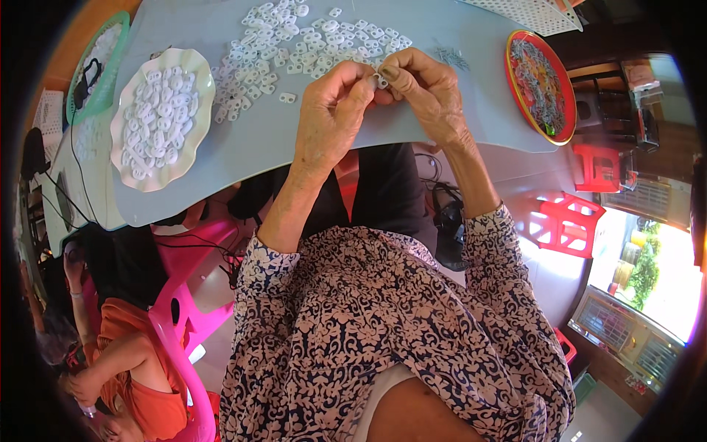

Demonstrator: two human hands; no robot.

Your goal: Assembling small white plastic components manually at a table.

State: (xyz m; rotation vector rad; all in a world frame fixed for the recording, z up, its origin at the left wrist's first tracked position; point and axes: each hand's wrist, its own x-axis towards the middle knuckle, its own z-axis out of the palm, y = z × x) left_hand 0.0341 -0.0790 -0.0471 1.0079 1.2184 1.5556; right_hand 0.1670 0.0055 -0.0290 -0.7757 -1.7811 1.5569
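Two bare hands, one small white piece [381, 82], top centre of frame. Left hand [339, 103] and right hand [434, 92] meet fingertip to fingertip; each looks to have thumb and forefinger pinched on the piece. Fingers hide most of it, so can't tell how it's oriented or whether a second part is in there.

Risks from here:

1. Drop. Piece is tiny, grip is tips only. Uneven squeeze could pop it out. Hands sit close to the near edge of the grey table [501, 110], so it could land in the lap or on the floor.
2. Lost in the crowd. Loose white pile [294, 51] lies just beyond and left of the hands, same look. A dropped one would be hard to pick out.
3. Knock. Thin metal bits [451, 57] lie right of the hands; a sweep of the right wrist could scatter them.
4. Spill. Scalloped dish [208, 85] at upper left is heaped with white pieces and near the table edge. Red tray [571, 110] at upper right, also near an edge. An elbow bump could tip either.
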